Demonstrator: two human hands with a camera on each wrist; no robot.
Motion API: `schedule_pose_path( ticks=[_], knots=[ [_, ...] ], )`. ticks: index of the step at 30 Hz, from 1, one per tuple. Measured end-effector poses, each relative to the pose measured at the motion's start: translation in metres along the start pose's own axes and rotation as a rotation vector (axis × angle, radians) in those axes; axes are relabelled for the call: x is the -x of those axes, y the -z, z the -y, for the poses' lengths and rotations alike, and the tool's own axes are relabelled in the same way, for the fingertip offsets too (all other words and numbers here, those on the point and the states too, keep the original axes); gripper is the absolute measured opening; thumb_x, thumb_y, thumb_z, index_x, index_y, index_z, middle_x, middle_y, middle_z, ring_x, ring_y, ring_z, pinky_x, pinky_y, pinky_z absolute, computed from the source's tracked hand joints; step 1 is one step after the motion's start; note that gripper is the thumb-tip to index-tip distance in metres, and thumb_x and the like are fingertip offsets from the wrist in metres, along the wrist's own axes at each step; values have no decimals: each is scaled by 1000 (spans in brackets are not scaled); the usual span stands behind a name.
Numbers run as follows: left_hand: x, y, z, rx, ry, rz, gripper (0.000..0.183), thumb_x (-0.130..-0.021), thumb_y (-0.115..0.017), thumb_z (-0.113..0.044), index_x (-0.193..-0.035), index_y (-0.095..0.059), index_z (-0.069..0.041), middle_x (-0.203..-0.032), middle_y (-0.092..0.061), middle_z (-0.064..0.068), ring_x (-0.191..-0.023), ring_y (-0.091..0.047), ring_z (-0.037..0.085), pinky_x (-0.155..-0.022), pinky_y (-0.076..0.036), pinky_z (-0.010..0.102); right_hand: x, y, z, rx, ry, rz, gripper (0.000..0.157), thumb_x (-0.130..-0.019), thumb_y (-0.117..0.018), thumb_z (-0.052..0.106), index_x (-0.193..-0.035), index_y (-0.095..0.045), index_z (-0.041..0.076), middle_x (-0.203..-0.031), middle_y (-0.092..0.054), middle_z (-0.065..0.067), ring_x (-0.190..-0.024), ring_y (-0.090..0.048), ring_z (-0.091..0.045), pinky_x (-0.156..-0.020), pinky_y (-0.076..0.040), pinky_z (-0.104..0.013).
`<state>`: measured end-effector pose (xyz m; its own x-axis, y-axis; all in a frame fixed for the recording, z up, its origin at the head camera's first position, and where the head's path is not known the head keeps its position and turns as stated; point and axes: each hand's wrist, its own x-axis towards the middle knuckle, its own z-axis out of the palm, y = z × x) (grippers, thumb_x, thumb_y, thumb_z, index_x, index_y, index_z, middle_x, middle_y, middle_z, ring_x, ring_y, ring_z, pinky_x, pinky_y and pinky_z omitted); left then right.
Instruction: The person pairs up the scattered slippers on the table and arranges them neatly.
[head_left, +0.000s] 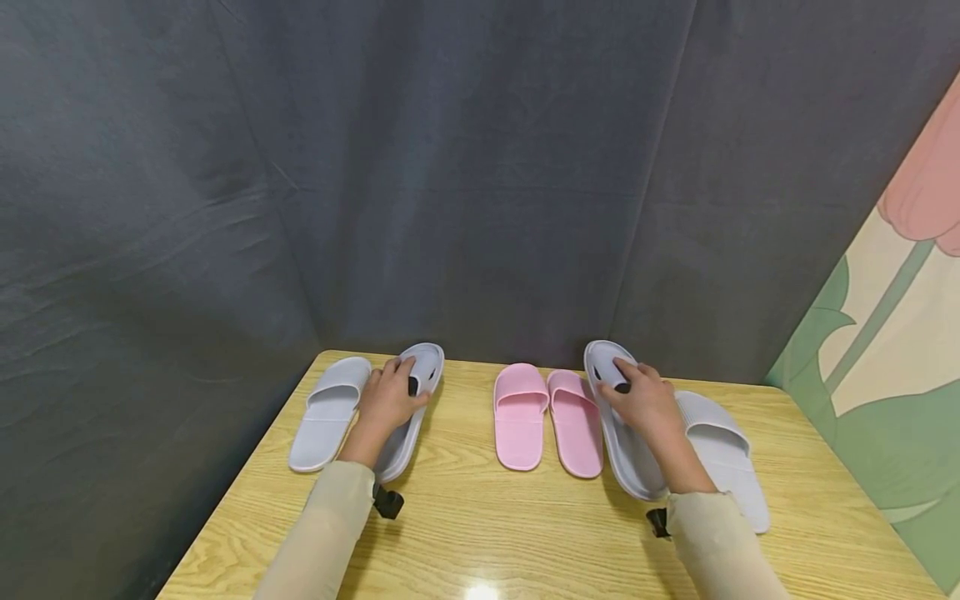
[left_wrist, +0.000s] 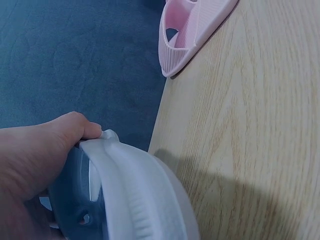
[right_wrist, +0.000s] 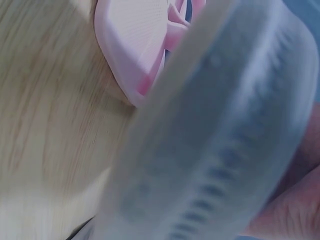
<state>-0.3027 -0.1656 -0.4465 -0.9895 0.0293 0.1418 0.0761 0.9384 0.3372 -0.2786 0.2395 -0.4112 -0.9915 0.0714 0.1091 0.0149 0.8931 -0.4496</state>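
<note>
My left hand [head_left: 386, 398] grips a grey slipper [head_left: 429, 360] by its strap, thumb on the right side and fingers over the top. In the left wrist view, the thumb presses the edge of that slipper, whose ridged side casts a shadow on the table. With my right hand [head_left: 645, 404] I hold a matching grey slipper [head_left: 630, 458] around the strap, tilted, its toe pointing away. The sole edge of this slipper fills much of the right wrist view, blurred, and hides most of the hand. Between the hands lie two pink slippers [head_left: 519, 437], side by side.
A pale grey slipper [head_left: 321, 429] lies left of my left hand, near the table's left edge. Another pale slipper [head_left: 731, 475] is partly behind my right wrist. The wooden table [head_left: 480, 525] meets a dark curtain [head_left: 480, 208] at the back; a floral wall panel [head_left: 885, 350] stands right.
</note>
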Motion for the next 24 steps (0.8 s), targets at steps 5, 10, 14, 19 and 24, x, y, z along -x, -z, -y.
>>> schedule_pose_path(
  ticks=[5, 10, 14, 19, 24],
  knots=[
    [0, -1, -1, 8, 5, -3, 78, -91, -69, -46, -155, -41, -13, -155, -40, 20, -131, -45, 46, -105, -40, 59, 0, -2, 3, -2, 6, -5, 69, -95, -61, 43, -152, -44, 7, -150, -35, -36, -128, -38, -66, -101, -38, -69],
    [0, -1, -3, 18, 9, -5, 78, -91, -70, -46, -155, -41, -13, -155, -40, 20, -133, -44, 46, -103, -41, 61, 0, -4, 7, -12, 5, -8, 69, -95, -61, 43, -152, -44, 8, -151, -36, -35, -127, -40, -64, -101, -37, -68],
    [1, -1, -5, 31, 2, -13, 78, -91, -70, -45, -155, -42, -11, -154, -41, 21, -132, -44, 47, -100, -43, 61, -1, -5, 10, -14, 7, -2, 69, -96, -61, 44, -153, -44, 9, -151, -36, -35, -128, -40, -64, -101, -38, -67],
    [3, 1, -9, 40, -8, -16, 77, -91, -71, -43, -154, -42, -10, -153, -42, 22, -131, -45, 47, -99, -45, 58, 0, -7, 14, -18, 3, 5, 69, -96, -60, 44, -153, -43, 10, -151, -36, -34, -129, -39, -62, -100, -40, -68],
    [2, 0, -10, 40, -16, -25, 76, -91, -71, -43, -153, -43, -10, -153, -42, 22, -130, -46, 47, -98, -46, 58, -1, -10, 17, -28, 6, -6, 68, -96, -60, 43, -153, -44, 10, -151, -37, -35, -129, -40, -62, -101, -40, -67]
  ],
)
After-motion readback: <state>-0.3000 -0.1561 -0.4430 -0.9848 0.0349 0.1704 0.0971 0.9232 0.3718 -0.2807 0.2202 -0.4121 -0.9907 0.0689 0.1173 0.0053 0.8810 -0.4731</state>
